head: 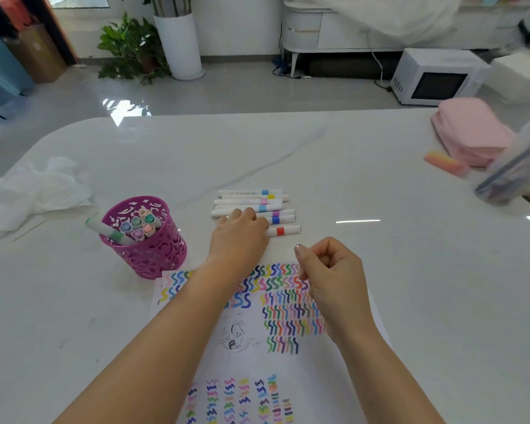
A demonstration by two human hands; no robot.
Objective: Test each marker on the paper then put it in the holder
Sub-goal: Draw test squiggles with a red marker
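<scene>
Several white markers [251, 203] with coloured bands lie in a row on the table beyond the paper. My left hand [240, 237] lies over the near end of that row, fingers bent down onto the markers. It covers part of the red-banded marker [283, 230]; the grip is hidden. My right hand [331, 270] hovers over the paper's upper right with curled fingers and holds nothing. The paper [248, 341] bears many coloured squiggles. A purple cut-out holder [144, 240] at the left contains several capped markers, and a green marker [104, 229] leans over its rim.
Crumpled white tissue [37, 191] lies at the left of the white table [380, 301]. A pink pouch [468, 133], a striped eraser [445, 162] and a clear bag of pens [514, 169] sit at the right edge.
</scene>
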